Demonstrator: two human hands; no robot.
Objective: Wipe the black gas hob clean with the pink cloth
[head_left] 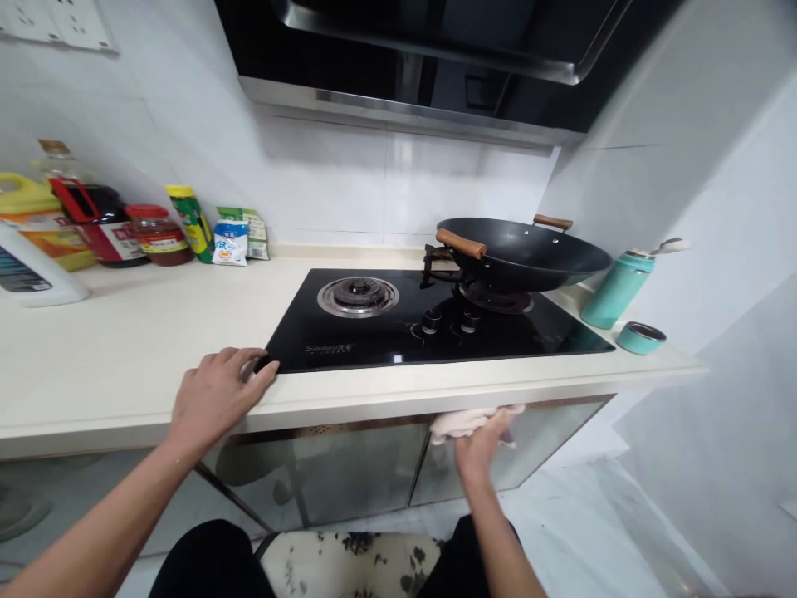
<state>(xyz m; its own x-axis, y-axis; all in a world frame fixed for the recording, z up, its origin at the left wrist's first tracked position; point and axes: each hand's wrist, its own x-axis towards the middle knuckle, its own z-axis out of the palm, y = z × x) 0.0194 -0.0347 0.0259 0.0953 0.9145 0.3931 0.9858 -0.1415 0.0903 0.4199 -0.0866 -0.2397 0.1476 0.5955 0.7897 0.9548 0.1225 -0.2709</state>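
Note:
My left hand (217, 390) rests on the countertop, thumb and fingers apart. Its fingertips touch the front left corner of the black glass gas cooktop (367, 353). Lower down on the right, my right hand (481, 448) grips a pale pink cloth (462, 422). The cloth lies bunched against the top of the glass cabinet door (535, 453), just under the counter edge, and part of it is hidden by the hand. A black wok (529, 249) with wooden handles sits over the right burner. The left burner (358, 296) has no pot on it and its support is off.
Along the wall at left stand a white bottle (37, 266), a sauce jug (105, 224), a red-lidded jar (160, 237), a green shaker (192, 226) and seasoning packets (231, 242). A teal flask (619, 289) and its cup (641, 337) stand at right. A range hood (404, 104) hangs overhead.

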